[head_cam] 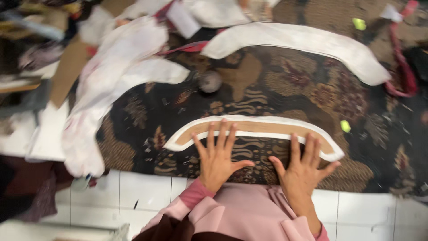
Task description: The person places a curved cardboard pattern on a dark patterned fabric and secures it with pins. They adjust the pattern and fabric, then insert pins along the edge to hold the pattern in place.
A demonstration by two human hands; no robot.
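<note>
My left hand lies flat, fingers spread, with its fingertips on a curved brown cardboard pattern. That pattern rests on a matching curved white fabric piece, whose edge shows all around it. My right hand also presses flat, fingers apart, on the right part of the same curved piece. Both lie on a dark brown patterned batik cloth spread over the floor. Pink sleeves cover my forearms.
A larger curved white piece lies further back. More white fabric pieces trail on the left. A small round grey object sits on the cloth. Red strap at right, white floor tiles in front, clutter at upper left.
</note>
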